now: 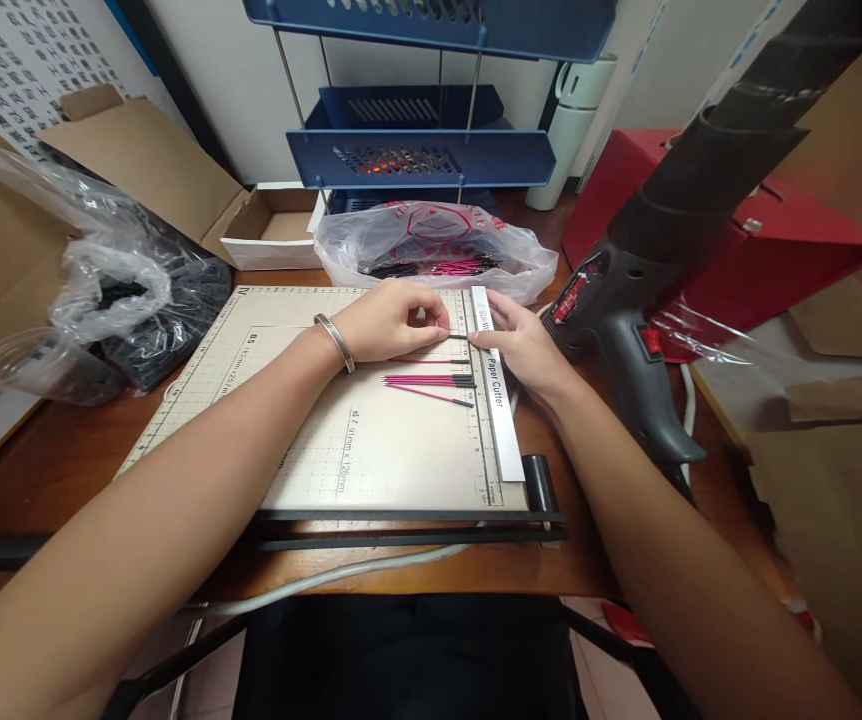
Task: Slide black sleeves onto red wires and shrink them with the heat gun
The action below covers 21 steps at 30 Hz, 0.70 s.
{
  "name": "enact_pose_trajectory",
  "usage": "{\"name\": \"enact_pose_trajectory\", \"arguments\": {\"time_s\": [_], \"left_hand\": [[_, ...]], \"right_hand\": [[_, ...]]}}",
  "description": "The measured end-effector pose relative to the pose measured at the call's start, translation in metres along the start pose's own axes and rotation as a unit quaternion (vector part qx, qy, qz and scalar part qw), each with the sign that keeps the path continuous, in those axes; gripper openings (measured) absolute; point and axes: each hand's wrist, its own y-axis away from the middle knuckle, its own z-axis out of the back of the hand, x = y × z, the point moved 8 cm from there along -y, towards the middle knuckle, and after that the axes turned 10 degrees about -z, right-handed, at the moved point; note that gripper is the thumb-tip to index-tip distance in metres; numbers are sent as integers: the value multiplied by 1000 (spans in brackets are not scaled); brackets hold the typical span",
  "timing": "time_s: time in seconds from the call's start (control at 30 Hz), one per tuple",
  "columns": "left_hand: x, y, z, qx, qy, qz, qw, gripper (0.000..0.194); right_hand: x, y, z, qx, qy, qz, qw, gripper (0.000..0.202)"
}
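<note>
Nearest the viewer, a black bar [408, 518] runs along the front edge of a cream gridded paper-cutter board [371, 450], with a white cable [341, 575] curving over the brown wooden table [63, 460] just below it. Both bare forearms reach forward across this board.

The left hand [390, 320], a metal bangle [335, 342] on its wrist, is curled with thumb and fingertips pinched on one thin pink wire with a black tip [438, 335], held flat just above the board. The right hand [521, 345] lies on the white ruler strip marked "Paper Cutter" [497, 385], its fingertips meeting the black end of the same wire at the strip's edge; whether it actually grips the wire or only steadies it cannot be told.

Just below the pinch, on the near side, a small bundle of like pink wires with black tips [431, 382] lies loose on the board, their tips toward the ruler strip.

Right of the right hand stands a grey heat gun with a red switch [630, 330]. Beyond the pinch sits a clear plastic bag of pink and black wires [438, 250], then a blue metal shelf rack [420, 150]. Far left of the hands lie a crumpled clear bag of black pieces [146, 290] and an open cardboard box [138, 160]; far right, a red box [761, 240].
</note>
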Motion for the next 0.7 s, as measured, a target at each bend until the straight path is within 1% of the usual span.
{"name": "enact_pose_trajectory", "arguments": {"time_s": [0.3, 0.5, 0.7], "left_hand": [[1, -1, 0, 1, -1, 1, 1000, 16], [0, -1, -1, -1, 5, 1, 1000, 17], [0, -1, -1, -2, 7, 1, 1000, 18]], "right_hand": [[1, 0, 0, -4, 8, 10, 1000, 62], [1, 0, 1, -10, 1, 4, 1000, 67], [-1, 0, 0, -16, 5, -9, 1000, 62]]}}
